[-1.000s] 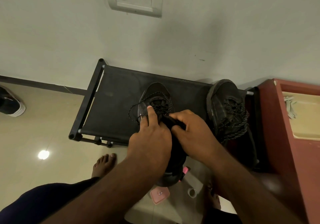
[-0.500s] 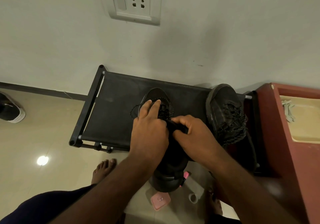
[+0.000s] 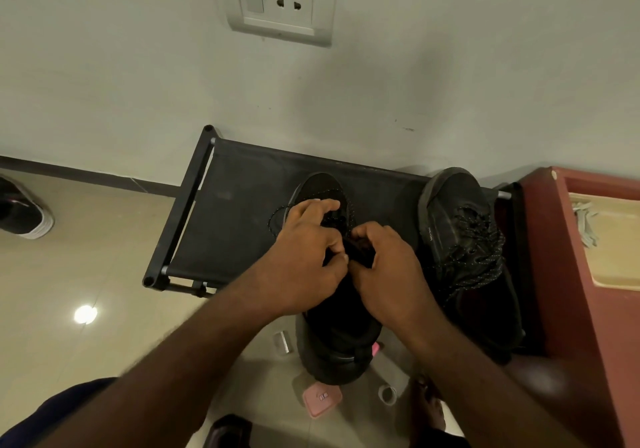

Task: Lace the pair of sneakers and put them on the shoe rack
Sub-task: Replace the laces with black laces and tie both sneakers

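Two grips pinch the black speckled lace (image 3: 337, 220) on the black mesh sneaker (image 3: 322, 188): left hand (image 3: 306, 257), right hand (image 3: 391, 274). Best to pull both ends evenly.

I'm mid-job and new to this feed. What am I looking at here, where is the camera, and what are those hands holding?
No machine here: these are a person's bare hands, filmed by a camera worn on the head, looking down. The left hand and right hand both grip a black sneaker at its laces; which strand each pinches is hidden. Its toe rests on the black shoe rack against the wall. A second sneaker lies on the rack's right end, beside a red cabinet.
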Available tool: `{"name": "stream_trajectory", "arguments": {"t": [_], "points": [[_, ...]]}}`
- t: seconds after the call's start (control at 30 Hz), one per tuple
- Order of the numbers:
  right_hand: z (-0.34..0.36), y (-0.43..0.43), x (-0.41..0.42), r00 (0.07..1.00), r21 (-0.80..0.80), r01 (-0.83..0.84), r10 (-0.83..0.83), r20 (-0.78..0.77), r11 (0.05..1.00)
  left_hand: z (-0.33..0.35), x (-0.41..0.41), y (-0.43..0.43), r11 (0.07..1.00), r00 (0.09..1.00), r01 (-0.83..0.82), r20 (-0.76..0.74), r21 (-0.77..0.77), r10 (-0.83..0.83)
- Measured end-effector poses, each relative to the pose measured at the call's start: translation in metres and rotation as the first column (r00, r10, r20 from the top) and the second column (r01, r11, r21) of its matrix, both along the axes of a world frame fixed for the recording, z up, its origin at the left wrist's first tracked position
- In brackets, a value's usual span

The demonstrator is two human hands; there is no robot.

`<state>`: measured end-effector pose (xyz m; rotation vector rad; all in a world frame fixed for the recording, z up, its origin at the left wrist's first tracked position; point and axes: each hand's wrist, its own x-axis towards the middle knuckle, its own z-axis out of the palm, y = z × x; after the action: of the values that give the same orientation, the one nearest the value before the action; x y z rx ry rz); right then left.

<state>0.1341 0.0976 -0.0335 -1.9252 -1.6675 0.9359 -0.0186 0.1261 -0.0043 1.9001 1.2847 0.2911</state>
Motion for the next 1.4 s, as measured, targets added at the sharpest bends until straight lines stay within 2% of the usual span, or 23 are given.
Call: {"name": "stream_trajectory", "arguments": {"t": [0.1,0.17,0.23,0.3,0.37,0.4,0.43,0.47,0.5,0.57,0.63,0.73,0.8,0.93,1.03,1.13,1.2,1.27,1.4], "points": [[-0.004,0.000,-0.001,1.000,0.002,0.011,-0.011,-0.009,1.000,0.013,-0.006,0.000,0.996,0.996,-0.017,0.089,-0.090,0.025],[-0.006,-0.001,-0.001,1.000,0.004,0.013,-0.013,-0.028,1.000,0.023,-0.010,-0.003,0.987,0.975,-0.034,0.214,-0.155,0.067],[-0.007,-0.001,-0.002,0.999,0.002,0.022,-0.022,-0.023,1.000,0.035,-0.009,-0.006,0.965,0.917,-0.048,0.371,-0.259,0.145],[-0.007,0.000,-0.003,1.000,-0.005,0.023,-0.023,-0.017,1.000,0.045,-0.006,-0.008,0.912,0.771,-0.031,0.571,-0.409,0.283],[-0.005,0.000,-0.005,1.000,-0.009,0.017,-0.017,-0.019,1.000,0.052,-0.007,-0.008,0.808,0.482,0.069,0.729,-0.585,0.486],[-0.005,-0.001,-0.005,1.000,-0.002,0.009,-0.009,-0.019,1.000,0.056,-0.008,-0.007,0.763,0.359,0.125,0.746,-0.634,0.561],[-0.005,-0.001,-0.004,1.000,0.007,0.000,0.000,-0.013,1.000,0.060,-0.009,-0.007,0.731,0.304,0.131,0.729,-0.670,0.614],[-0.004,-0.002,-0.004,1.000,0.015,-0.009,0.009,-0.005,1.000,0.061,-0.010,-0.006,0.702,0.317,0.074,0.684,-0.708,0.656],[-0.004,-0.002,-0.003,1.000,0.020,-0.015,0.015,0.005,1.000,0.059,-0.010,-0.006,0.675,0.390,-0.044,0.609,-0.737,0.691],[-0.004,-0.002,-0.001,1.000,0.024,-0.013,0.012,0.007,1.000,0.051,-0.008,-0.004,0.666,0.630,-0.333,0.368,-0.667,0.684],[-0.004,-0.002,-0.002,1.000,0.013,-0.004,0.004,-0.005,1.000,0.039,-0.007,-0.003,0.720,0.786,-0.430,0.167,-0.545,0.596],[-0.002,-0.002,-0.004,1.000,0.014,0.013,-0.013,-0.016,1.000,0.029,-0.010,-0.003,0.840,0.896,-0.421,-0.016,-0.342,0.443],[-0.001,-0.002,-0.004,0.999,0.015,0.029,-0.028,-0.027,0.999,0.029,-0.012,-0.005,0.929,0.946,-0.315,-0.141,-0.192,0.292],[-0.003,-0.003,-0.005,0.999,0.023,0.049,-0.049,-0.020,0.999,0.028,-0.015,-0.012,0.977,0.932,-0.141,-0.355,-0.162,0.075],[-0.003,-0.002,-0.006,1.000,0.043,-0.005,0.005,-0.018,0.999,0.031,-0.014,-0.010,0.976,0.936,-0.082,-0.351,-0.202,0.006],[-0.002,0.000,-0.006,0.995,0.063,-0.100,0.100,-0.004,0.993,0.032,-0.016,-0.007,0.947,0.969,0.016,-0.229,-0.320,-0.094],[-0.004,0.001,-0.006,0.992,0.057,-0.112,0.116,-0.056,0.992,0.033,-0.018,-0.007,0.938,0.974,0.070,-0.178,-0.340,-0.137],[-0.006,0.003,-0.006,0.991,0.023,-0.097,0.098,-0.087,0.995,0.035,-0.020,-0.006,0.940,0.988,0.082,-0.093,-0.332,-0.119],[-0.007,0.005,-0.008,0.994,-0.003,-0.068,0.068,-0.080,0.998,0.037,-0.020,-0.002,0.941,0.982,-0.005,0.175,-0.339,0.068]]}}
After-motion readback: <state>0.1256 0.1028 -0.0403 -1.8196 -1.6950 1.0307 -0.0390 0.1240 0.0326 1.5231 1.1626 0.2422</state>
